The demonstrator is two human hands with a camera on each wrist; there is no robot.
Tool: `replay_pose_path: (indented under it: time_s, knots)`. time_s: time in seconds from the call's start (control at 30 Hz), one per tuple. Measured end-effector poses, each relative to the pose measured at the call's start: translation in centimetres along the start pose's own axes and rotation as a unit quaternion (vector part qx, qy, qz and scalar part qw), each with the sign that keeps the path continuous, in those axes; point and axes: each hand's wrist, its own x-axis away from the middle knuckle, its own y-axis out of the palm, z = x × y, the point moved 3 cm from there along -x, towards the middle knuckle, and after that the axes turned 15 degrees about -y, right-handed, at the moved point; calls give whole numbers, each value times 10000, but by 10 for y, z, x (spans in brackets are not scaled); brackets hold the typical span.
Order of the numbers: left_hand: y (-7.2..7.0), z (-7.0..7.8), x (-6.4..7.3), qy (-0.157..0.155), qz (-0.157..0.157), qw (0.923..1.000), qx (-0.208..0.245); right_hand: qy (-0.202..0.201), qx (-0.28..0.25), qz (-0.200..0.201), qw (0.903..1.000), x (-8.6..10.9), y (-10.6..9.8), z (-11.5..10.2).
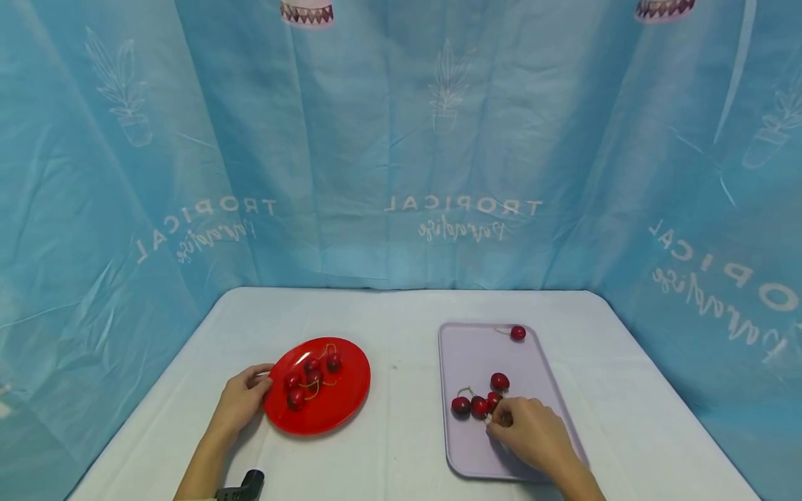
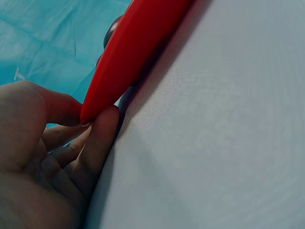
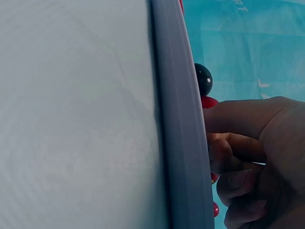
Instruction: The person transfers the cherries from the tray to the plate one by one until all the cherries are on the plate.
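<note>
My left hand pinches the left rim of a red plate; in the left wrist view the thumb lies over the rim and a finger under it. Several dark red cherries with stems, one of them a cherry near that hand, lie on the plate. Over a pale purple tray my right hand has its fingers curled, thumb and index tips drawn together at a cherry. Those fingertips partly hide the hold. Beside them sit a cherry and a darker cherry.
Farther back on the tray are a single cherry and another cherry near the far right corner. Plate and tray stand apart on a white-covered table. A blue printed curtain surrounds the table's back and sides.
</note>
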Motion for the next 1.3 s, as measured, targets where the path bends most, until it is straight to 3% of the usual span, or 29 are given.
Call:
replay_pose_path:
  time_s: [0.3,0.53,0.93,1.1,1.3]
  knots:
    - [1,-2,-2,15,79,10000,-24,35,-800,378,9961,1,1,0]
    - [1,-5,-5,-65,89,9999,-77,194,-1131,671,9911,-3,-3,0]
    - [0,-3,-5,-10,64,10000,-36,136,-1423,806,9865,-14,-10,-7]
    - [-1,-1,-1,37,42,10000,30,-70,-1544,889,9840,-19,-11,-10]
    - [0,0,-1,16,52,10000,-14,-402,-1286,1110,9846,-26,-11,-15]
